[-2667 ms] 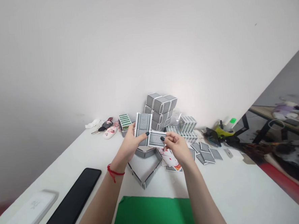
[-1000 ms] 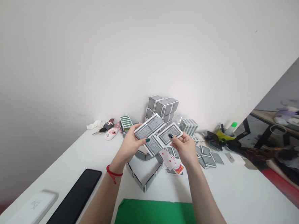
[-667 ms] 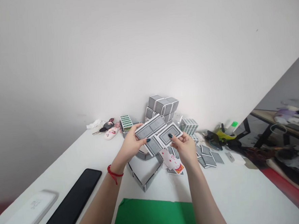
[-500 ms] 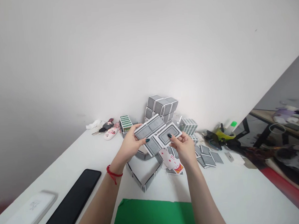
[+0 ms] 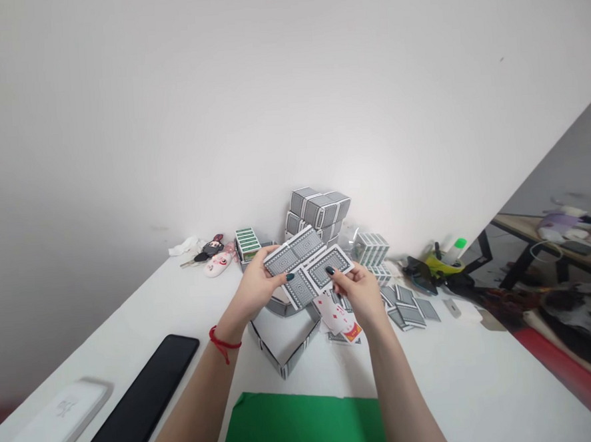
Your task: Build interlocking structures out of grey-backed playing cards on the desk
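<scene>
My left hand [image 5: 256, 281] is closed on a joined piece of grey patterned playing cards [image 5: 294, 251], its thumb pressing on the near side. Between the thumb and fingers of my right hand [image 5: 359, 293] is one grey-backed playing card [image 5: 323, 267], which overlaps the right side of that piece. Under the hands an open box made of folded cards [image 5: 286, 348] rests on the table. Face-up cards with red diamonds [image 5: 337, 315] lie loose beside it. Behind, a stack of folded card blocks [image 5: 319, 209] leans near the wall.
A green sheet [image 5: 303, 427] lies at the front edge. On the left are a black phone [image 5: 141, 397] and a white power bank [image 5: 52, 429]. Keys with charms [image 5: 214, 249] sit at the back left, loose cards [image 5: 408, 307] and a yellow-green holder [image 5: 441, 262] to the right.
My right hand has moved slightly left, sliding its card further over the joined piece. My left hand has barely moved.
</scene>
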Demonstrator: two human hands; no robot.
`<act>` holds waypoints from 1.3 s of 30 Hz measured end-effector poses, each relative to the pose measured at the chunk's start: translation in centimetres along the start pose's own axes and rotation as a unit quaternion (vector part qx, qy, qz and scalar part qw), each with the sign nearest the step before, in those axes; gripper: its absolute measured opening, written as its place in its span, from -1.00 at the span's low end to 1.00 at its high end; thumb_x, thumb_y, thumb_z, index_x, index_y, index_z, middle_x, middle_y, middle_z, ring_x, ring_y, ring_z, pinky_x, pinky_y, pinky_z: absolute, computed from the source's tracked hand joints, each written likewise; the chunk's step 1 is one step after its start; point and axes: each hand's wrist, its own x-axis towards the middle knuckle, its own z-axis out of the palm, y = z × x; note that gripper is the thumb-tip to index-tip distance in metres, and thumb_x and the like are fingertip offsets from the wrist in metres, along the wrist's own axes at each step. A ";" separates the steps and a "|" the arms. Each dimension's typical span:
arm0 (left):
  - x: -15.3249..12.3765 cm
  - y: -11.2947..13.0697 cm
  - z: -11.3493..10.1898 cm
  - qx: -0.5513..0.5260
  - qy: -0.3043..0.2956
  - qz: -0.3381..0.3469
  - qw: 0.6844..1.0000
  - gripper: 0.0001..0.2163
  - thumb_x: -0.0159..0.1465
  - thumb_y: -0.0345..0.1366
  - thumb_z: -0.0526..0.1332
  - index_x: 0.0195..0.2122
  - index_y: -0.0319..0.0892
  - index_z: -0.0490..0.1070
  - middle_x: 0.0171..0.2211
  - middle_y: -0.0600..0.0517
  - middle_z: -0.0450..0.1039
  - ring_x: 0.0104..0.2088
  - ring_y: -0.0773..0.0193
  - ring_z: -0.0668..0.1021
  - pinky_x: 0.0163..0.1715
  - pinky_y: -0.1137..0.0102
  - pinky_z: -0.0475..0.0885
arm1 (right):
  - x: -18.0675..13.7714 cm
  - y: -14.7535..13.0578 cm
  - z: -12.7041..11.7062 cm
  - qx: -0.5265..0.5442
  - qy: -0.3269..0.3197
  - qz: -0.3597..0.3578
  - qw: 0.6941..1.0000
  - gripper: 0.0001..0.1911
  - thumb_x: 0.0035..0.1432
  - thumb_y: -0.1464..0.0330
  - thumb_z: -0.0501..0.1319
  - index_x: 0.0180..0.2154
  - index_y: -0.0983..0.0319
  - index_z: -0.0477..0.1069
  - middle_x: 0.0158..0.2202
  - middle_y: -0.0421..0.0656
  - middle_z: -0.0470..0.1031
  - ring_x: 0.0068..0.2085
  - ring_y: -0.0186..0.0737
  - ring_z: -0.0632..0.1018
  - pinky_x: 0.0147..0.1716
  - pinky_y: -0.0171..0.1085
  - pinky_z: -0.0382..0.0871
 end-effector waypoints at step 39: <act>0.2 0.0 0.2 -0.043 0.045 0.043 0.997 -0.58 0.17 -0.17 0.19 0.02 -0.18 0.19 -0.12 -0.11 0.44 -0.13 0.15 0.50 -0.14 0.25 0.41 | -2.0 -0.9 2.7 -0.024 -0.228 0.096 0.969 -0.62 -0.04 0.08 0.23 -0.43 0.30 0.37 -0.50 -0.11 0.53 -0.62 -0.33 0.46 -0.64 -0.34 0.39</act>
